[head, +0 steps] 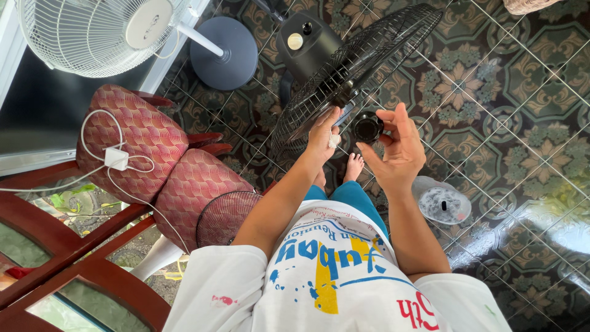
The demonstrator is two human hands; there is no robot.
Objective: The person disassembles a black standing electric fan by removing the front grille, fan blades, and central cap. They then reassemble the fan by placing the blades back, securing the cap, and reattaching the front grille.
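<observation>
A black standing fan with a round wire grille tilts in front of me on the tiled floor. My left hand grips the lower rim of that grille. My right hand holds a small round black cap between thumb and fingers, just right of the grille's edge. My bare feet show below the hands.
A white fan with a grey round base stands at the upper left. A wooden chair with red cushions carries a white charger and cable. Another black grille leans by the chair. A clear fan blade lies on the floor at right.
</observation>
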